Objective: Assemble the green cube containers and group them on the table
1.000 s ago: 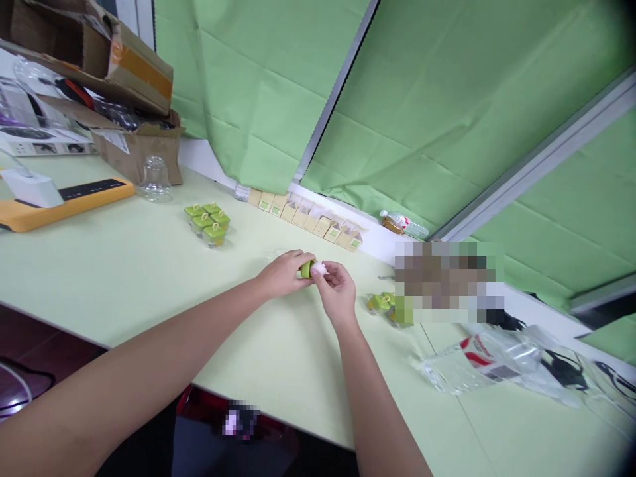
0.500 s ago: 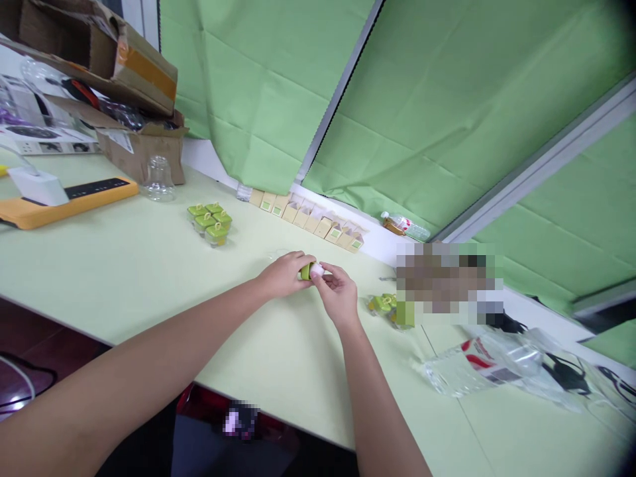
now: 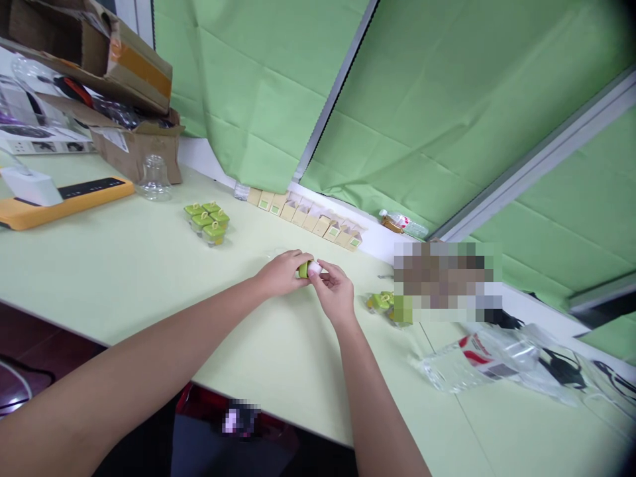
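Over the middle of the table, my left hand (image 3: pixel 281 273) is closed around a small green cap (image 3: pixel 303 270). My right hand (image 3: pixel 336 291) pinches a small white piece (image 3: pixel 315 267) at the cap's open side; whether it sits inside the cap or only against it, I cannot tell. Fingers hide part of both. Just behind my left hand lies a faint clear plastic item (image 3: pixel 275 252). Clear little jars with green lids and yellow loops (image 3: pixel 207 222) stand in a cluster to the left. More green-lidded jars (image 3: pixel 383 301) are to the right of my right hand.
Small cardboard boxes (image 3: pixel 303 215) line the back edge below the green curtain (image 3: pixel 258 86). At left are a clear container (image 3: pixel 154 177), a yellow power strip (image 3: pixel 99 195) and cardboard cartons (image 3: pixel 142 142). A large plastic bottle (image 3: pixel 477 361) lies at right, near a pixelated area.
Both hands stay together at the cap, with the white piece turned slightly. The whole view has shifted a little, so everything appears slightly further left.
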The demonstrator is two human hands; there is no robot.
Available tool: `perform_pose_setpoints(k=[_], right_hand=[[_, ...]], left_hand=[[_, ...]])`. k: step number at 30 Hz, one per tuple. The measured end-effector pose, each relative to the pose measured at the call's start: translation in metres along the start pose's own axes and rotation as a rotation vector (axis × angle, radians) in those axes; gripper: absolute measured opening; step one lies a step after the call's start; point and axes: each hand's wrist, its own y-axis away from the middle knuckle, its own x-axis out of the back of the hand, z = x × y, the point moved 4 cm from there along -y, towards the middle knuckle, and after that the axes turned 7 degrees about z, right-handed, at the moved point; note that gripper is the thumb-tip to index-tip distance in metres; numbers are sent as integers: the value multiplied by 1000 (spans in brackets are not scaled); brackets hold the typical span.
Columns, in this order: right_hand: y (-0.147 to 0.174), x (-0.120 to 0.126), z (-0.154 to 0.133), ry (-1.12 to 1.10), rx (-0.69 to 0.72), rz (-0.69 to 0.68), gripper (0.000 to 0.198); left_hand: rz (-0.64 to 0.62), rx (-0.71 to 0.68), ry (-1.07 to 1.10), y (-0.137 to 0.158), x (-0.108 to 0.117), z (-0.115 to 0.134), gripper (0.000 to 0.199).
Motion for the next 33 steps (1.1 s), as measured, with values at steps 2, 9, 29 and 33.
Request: perform_pose_setpoints(k=[2, 9, 29, 33], right_hand=[[0, 0, -1, 1, 3, -5, 39], [-1, 4, -3, -17, -76, 3, 43], [-2, 4, -7, -199, -234, -119, 46], [-1, 4, -6, -124, -114, -107, 42]], left_hand=[[1, 6, -4, 0, 0, 0, 36], [7, 12, 11, -1, 2, 3, 34], [11, -34, 31, -2, 6, 2, 31], [-10, -30, 52, -2, 5, -1, 34]])
